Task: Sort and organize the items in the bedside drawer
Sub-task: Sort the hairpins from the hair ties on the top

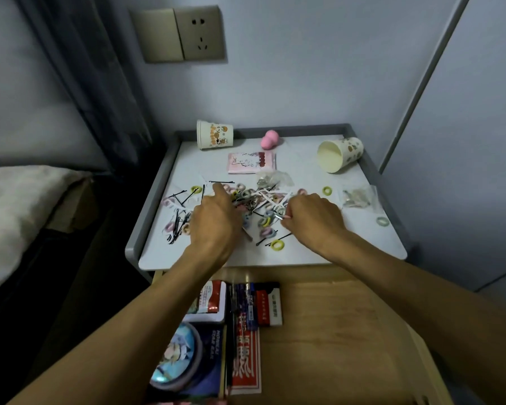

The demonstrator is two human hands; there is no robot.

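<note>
two paper cups (214, 138) lie tipped on the bedside table (289, 129), the second cup (339, 154) far right. one pink sponge (268, 139), one pink packet (251, 162), two clear bags (275, 179), the second bag (358, 195) right. four loose hair ties (196, 189): three yellow-green, one pale green. one thin pin (282, 218). heaped ties and black hairpins (222, 182) are beyond counting. one round tin (176, 358) near left.

— What's on the white surface (348, 238)?
— A heap of small coloured hair ties and black hairpins (254, 200). Left grip (214, 220) stretches a forefinger (219, 192) into it; right grip (313, 214) pinches a thin pale pin (279, 217).
</note>
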